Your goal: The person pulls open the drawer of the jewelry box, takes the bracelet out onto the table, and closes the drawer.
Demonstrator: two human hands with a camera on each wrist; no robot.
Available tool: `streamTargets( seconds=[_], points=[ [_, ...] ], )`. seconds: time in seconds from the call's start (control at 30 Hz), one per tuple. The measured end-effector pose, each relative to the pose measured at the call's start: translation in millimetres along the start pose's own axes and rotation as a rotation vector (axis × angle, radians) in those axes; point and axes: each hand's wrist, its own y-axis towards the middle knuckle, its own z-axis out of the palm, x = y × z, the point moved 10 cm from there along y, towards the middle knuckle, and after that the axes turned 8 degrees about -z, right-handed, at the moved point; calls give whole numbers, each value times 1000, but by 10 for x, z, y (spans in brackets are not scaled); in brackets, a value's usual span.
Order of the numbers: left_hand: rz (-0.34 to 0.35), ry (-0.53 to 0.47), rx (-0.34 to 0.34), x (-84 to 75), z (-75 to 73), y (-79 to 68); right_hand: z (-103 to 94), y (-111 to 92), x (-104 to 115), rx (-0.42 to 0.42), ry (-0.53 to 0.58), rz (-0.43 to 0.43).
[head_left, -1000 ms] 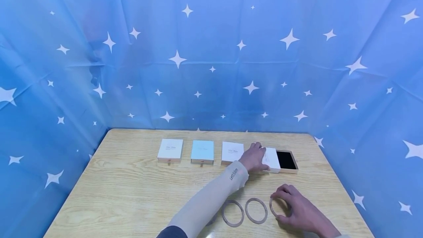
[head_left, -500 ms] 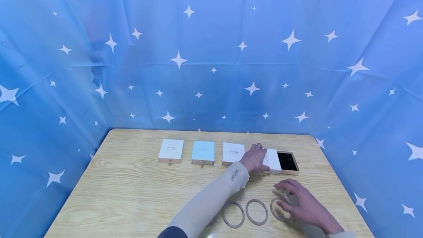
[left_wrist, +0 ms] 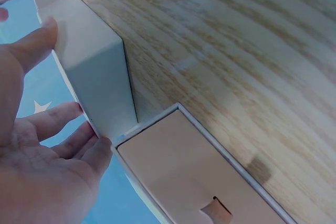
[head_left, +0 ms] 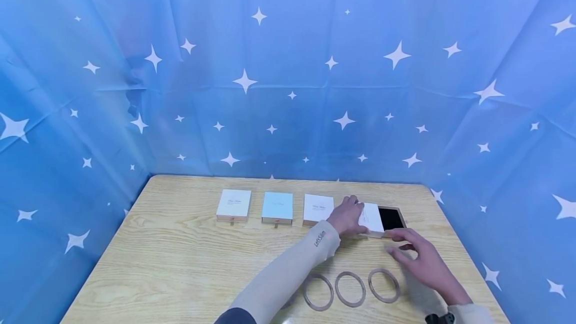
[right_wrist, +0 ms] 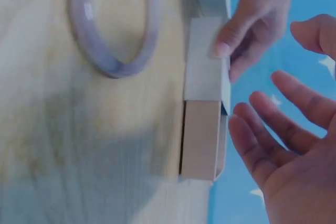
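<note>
My left hand (head_left: 347, 216) grips the white sliding box (head_left: 371, 218) at the right end of the row, thumb on its front side and fingers behind. Its drawer (right_wrist: 202, 140) is pulled out to the right, and a black lining (head_left: 390, 219) shows inside. My right hand (head_left: 423, 261) hovers by the drawer's front right corner, fingers apart and holding nothing. Below it a translucent greyish bangle (head_left: 398, 291) lies flat on the table. Two more bangles lie to its left, the middle bangle (head_left: 363, 290) and another bangle (head_left: 331, 294); my left forearm partly hides a further one.
Left of the held box stand a white box (head_left: 317, 206), a light blue box (head_left: 277, 205) and another white box (head_left: 234, 203), all closed. The wooden table (head_left: 180, 254) ends at a blue star-patterned curtain (head_left: 288, 64) behind and on both sides.
My right hand has let go of the rightmost bangle and moved up and to the right, toward the drawer. The left hand keeps its grip on the white box.
</note>
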Motion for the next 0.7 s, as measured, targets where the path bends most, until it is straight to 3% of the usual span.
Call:
streamTargets(
  seconds=[0.37,0.57,0.7],
  points=[
    [7,-6,4,-5,-14,-10,-138,167,-367,-44,90,185],
    [16,-9,7,-3,-16,-12,-180,198,-659,-8,117,363],
    [16,-12,7,1,-16,-15,-177,205,-864,-2,214,457]
  ],
)
